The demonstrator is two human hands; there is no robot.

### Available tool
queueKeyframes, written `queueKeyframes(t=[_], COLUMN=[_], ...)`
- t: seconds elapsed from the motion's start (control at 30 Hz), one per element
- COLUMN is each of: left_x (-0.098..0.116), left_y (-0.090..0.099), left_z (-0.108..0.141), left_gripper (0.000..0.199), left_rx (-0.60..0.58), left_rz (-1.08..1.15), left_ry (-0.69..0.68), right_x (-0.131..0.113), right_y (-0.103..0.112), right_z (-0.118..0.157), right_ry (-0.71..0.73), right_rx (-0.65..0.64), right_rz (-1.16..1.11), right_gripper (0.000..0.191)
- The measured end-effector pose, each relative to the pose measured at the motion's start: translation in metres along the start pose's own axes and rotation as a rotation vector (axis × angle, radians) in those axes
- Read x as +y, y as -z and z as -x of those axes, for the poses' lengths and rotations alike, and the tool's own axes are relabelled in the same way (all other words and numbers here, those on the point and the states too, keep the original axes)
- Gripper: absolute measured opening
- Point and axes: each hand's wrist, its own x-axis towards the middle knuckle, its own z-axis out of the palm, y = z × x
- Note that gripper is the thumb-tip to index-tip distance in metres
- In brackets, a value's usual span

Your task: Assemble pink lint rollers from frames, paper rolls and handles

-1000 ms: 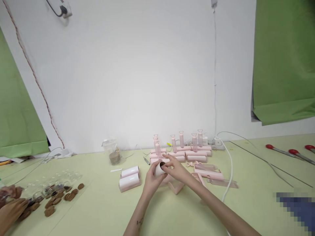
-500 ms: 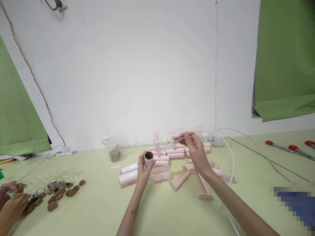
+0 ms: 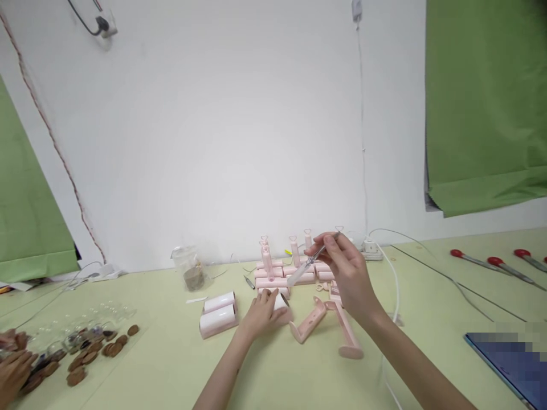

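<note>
My left hand is low over the table, its fingers closed around a white roll with a dark open end, which looks like a lint roller refill. Between the fingers of my right hand, raised to the right, is a slim tool with a pale flat blade, like a small spatula. The blade points down and left, above pink rolls. Just right of my left hand lie pink roller holders, angled and unrolled. Two more white rolls lie side by side to the left.
Pink heart-topped tubes stand behind. A clear bag with brown contents is near the wall. Far left, another person's hands work by brown discs. A white cable, red-ended tools and a phone-like slab are right.
My left hand has lowered the roll from an upright hold to the table and turned over it. My right hand still holds the tool, its blade tilted more steeply. The view has shifted slightly.
</note>
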Motion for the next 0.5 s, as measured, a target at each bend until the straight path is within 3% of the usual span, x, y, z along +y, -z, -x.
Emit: queueKeyframes(t=[0.3, 0.5], left_x=[-0.010, -0.014], left_y=[0.030, 0.029], left_z=[0.062, 0.064], left_gripper=[0.041, 0.044], left_rx=[0.131, -0.026], left_rz=[-0.015, -0.178], left_ry=[-0.076, -0.031], right_x=[-0.002, 0.000], right_y=[-0.001, -0.004], right_z=[0.004, 0.005], right_ry=[-0.036, -0.063], right_rx=[-0.089, -0.112], right_rz=[0.006, 0.045], right_gripper=[0.021, 0.021])
